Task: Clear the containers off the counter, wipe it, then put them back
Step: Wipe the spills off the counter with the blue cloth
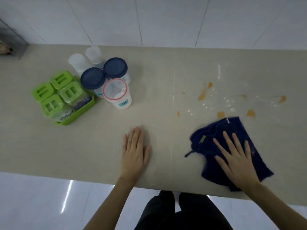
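A dark blue cloth (pixel 214 168) lies on the beige counter (pixel 83 146) at the right front. My right hand (pixel 237 156) presses flat on it, fingers spread. My left hand (pixel 135 150) rests flat on the bare counter, holding nothing. Orange smears (pixel 203 92) and wet droplets spread just beyond the cloth. At the left stand the containers: a green tray (pixel 83 110) with several green-lidded jars (pixel 66 90), two blue-lidded jars (pixel 93 78), a red-rimmed clear-lidded jar (pixel 117 95) and two frosted white tubs (pixel 78 61).
A white tiled wall (pixel 166 20) runs behind the counter. A grey metal box (pixel 13 42) stands at the far left corner. The counter's front edge crosses below my wrists, with glossy white floor and my dark trousers (pixel 179 213) beneath.
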